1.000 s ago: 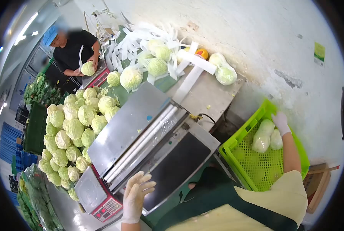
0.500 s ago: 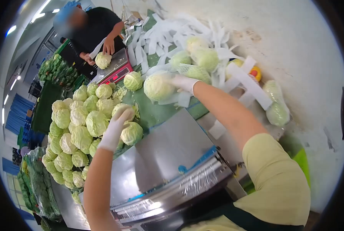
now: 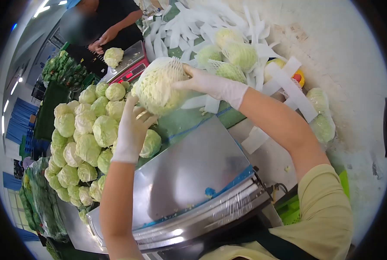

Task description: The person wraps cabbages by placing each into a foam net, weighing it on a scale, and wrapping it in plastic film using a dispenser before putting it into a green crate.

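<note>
A large pale cabbage in a white foam net sleeve [image 3: 161,89] is held up over the green table. My right hand [image 3: 208,84], in a white glove, grips its right side with thumb and fingers. On the left, my gloved left hand [image 3: 135,128] is at the lower left of this cabbage, its fingers apart and bent toward it. Just below that hand, a bare cabbage [image 3: 151,144] sits at the edge of the heap. The big heap of bare cabbages [image 3: 88,148] spreads out left of my left hand.
A steel wrapping machine [image 3: 189,169] stands right in front of me. White foam net sleeves [image 3: 189,30] and netted cabbages [image 3: 240,55] lie at the back. Across the table, a person [image 3: 111,26] stands behind a red scale [image 3: 135,71] with a cabbage [image 3: 113,57] on it.
My right hand has lifted the netted cabbage and brought it left. My left hand has come off a cabbage in the heap and moved toward it. The other person's hands have left the scale's cabbage.
</note>
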Available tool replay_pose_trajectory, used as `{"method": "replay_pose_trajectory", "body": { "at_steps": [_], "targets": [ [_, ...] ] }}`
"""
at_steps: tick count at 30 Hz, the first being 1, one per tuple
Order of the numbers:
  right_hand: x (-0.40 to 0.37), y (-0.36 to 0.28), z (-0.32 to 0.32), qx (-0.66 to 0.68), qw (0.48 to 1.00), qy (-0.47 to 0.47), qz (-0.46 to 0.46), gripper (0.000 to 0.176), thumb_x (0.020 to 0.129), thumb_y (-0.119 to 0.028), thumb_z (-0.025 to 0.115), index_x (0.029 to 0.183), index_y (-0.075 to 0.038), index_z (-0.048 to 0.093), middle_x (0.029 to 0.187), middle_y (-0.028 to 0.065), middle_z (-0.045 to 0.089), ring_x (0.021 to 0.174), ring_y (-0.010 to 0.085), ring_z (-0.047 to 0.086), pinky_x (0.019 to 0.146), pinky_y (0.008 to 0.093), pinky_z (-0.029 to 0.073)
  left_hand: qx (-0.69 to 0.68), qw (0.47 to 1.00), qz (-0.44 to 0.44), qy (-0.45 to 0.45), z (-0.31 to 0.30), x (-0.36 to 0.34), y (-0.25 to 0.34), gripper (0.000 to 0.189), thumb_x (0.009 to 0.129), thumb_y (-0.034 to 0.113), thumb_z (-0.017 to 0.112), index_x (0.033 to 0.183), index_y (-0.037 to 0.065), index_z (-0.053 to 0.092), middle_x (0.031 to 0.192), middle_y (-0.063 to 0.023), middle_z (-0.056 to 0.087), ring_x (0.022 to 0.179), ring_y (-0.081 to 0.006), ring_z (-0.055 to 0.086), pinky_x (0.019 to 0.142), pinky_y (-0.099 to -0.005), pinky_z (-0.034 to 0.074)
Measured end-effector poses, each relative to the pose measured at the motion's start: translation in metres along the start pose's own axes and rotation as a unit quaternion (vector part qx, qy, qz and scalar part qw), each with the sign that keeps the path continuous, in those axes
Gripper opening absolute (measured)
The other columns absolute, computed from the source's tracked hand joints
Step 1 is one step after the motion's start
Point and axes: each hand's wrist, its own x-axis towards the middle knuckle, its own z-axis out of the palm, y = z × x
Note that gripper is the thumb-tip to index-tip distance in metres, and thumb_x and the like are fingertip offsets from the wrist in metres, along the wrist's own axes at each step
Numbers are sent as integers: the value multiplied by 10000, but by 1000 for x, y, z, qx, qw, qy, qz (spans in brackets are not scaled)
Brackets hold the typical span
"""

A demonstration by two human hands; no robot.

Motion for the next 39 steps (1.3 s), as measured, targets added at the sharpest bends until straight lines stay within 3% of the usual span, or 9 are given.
{"method": "replay_pose_trajectory", "body": {
  "at_steps": [5, 8, 14, 17, 21, 22, 29, 37, 39],
  "targets": [
    [-62, -84, 74, -18, 995, -94, 11, 666, 914, -414, 655, 1429, -53, 438, 1302, 64, 570, 1186, 146, 526, 1011, 317, 420, 132, 991, 29, 14, 29, -162, 55, 653, 1008, 265, 506, 1555, 137, 172, 1195, -148, 590, 1058, -278, 638, 946, -434, 514],
    [-100, -117, 124, -106, 976, -85, 170, 612, 951, -517, 547, 1367, -70, 515, 1222, 46, 617, 1139, 143, 554, 949, 310, 448, 149, 988, -27, 11, 4, -221, 56, 682, 991, 274, 534, 1550, 106, 180, 1103, -143, 629, 872, -284, 702, 768, -375, 585],
    [-130, -68, 184, -22, 963, -181, 200, 604, 955, -569, 491, 1295, -74, 556, 1123, 35, 629, 1067, 134, 560, 920, 291, 435, 51, 996, -70, 30, -16, -303, 31, 653, 981, 289, 565, 1501, 32, 265, 910, -138, 656, 748, -286, 715, 652, -348, 611],
    [-139, -51, 197, -92, 981, -122, 118, 596, 951, -572, 487, 1260, -69, 568, 1110, 34, 628, 1026, 138, 584, 921, 284, 437, 141, 989, -39, 12, -43, -320, 3, 661, 983, 270, 569, 1508, 22, 254, 932, -140, 656, 698, -270, 706, 606, -335, 601],
    [-133, -48, 186, -104, 971, -50, 209, 674, 911, -627, 477, 1267, -64, 574, 1141, 70, 640, 1024, 179, 620, 856, 357, 513, 300, 953, 9, 38, -76, -311, -9, 629, 968, 353, 613, 1513, 158, 367, 1035, -48, 630, 927, -167, 654, 791, -334, 551],
    [-139, -57, 183, -122, 967, -60, 214, 665, 939, -624, 437, 1291, -76, 570, 1155, 74, 644, 1031, 191, 627, 871, 389, 515, 308, 950, 14, 59, -69, -313, -7, 581, 985, 398, 570, 1513, 247, 381, 1213, -61, 598, 1122, -172, 593, 909, -340, 491],
    [-147, -33, 195, -52, 994, -42, 82, 617, 997, -539, 426, 1293, -21, 582, 1197, 104, 654, 1085, 167, 598, 949, 329, 471, 171, 984, 40, 20, -49, -302, -26, 495, 974, 341, 602, 1412, 166, 450, 1246, -125, 598, 1108, -228, 615, 960, -387, 479],
    [-141, -52, 195, -53, 963, -53, 260, 637, 1020, -545, 367, 1338, -30, 564, 1284, 111, 617, 1174, 179, 544, 1029, 342, 388, 325, 940, 40, 94, -36, -303, -15, 551, 942, 385, 623, 1411, 157, 443, 1151, -86, 605, 1038, -196, 613, 864, -368, 484],
    [-146, -50, 182, -78, 974, -61, 206, 675, 1009, -582, 359, 1357, -34, 542, 1305, 118, 600, 1167, 195, 549, 995, 351, 419, 325, 939, 52, 100, -38, -300, -16, 552, 936, 424, 610, 1399, 157, 471, 1170, -82, 587, 1044, -198, 606, 859, -363, 478]
  ]
}}
